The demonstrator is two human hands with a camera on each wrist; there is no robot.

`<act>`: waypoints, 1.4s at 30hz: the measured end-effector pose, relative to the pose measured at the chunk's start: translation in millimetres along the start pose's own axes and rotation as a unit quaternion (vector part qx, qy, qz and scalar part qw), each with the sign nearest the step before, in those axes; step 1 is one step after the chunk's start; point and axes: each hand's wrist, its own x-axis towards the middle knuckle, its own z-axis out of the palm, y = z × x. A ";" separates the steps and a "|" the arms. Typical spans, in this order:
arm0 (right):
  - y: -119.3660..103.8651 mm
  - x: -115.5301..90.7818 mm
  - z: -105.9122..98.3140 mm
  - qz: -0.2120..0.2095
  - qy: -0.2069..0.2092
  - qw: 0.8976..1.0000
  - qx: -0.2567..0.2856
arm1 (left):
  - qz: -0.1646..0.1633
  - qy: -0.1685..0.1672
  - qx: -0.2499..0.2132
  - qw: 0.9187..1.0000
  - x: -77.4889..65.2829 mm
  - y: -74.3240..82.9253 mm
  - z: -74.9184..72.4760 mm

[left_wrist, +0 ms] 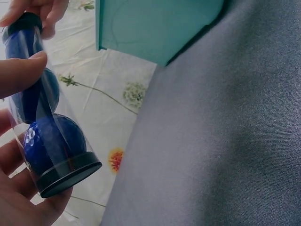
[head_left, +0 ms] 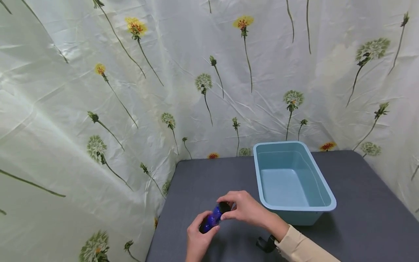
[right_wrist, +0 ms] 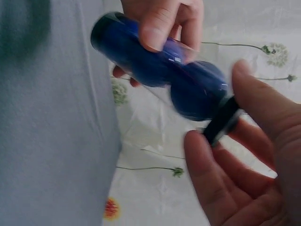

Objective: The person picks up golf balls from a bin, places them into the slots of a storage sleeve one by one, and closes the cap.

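A clear plastic tube of blue golf balls (head_left: pixel 214 217) with black end caps is held tilted above the dark table, between both hands. My left hand (head_left: pixel 198 236) grips the tube around its lower part, thumb on one side and fingers on the other. At the upper end, my right hand (head_left: pixel 243 208) pinches the black cap (right_wrist: pixel 222 120) between thumb and fingers. In the left wrist view, dimpled blue balls (left_wrist: pixel 54 142) show through the clear wall, and the other black cap (left_wrist: pixel 70 174) closes the near end.
A light blue plastic bin (head_left: pixel 284 187) stands on the grey table (head_left: pixel 209 178), right of and beyond the hands. A black strap-like piece (head_left: pixel 266 243) sits at the right wrist. A flower-printed curtain (head_left: pixel 183 91) hangs behind and to the left of the table.
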 end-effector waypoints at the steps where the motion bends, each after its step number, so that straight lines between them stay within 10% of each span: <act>1: -2.5 0.4 -2.0 -0.001 -0.008 1.000 -0.015 | 0.003 -0.002 0.003 1.000 -0.2 0.7 -0.2; 13: -17.5 1.6 -9.6 0.003 -0.021 0.995 -0.093 | -0.047 -0.016 -0.035 0.998 -2.1 9.3 3.2; 30: -25.1 -11.4 -25.9 0.033 -0.038 0.994 -0.101 | 0.016 -0.080 -0.006 0.997 -4.4 17.6 11.8; 42: -26.2 -13.6 -31.0 -0.035 -0.049 0.988 -0.143 | 0.044 -0.130 0.014 0.990 0.0 29.3 8.7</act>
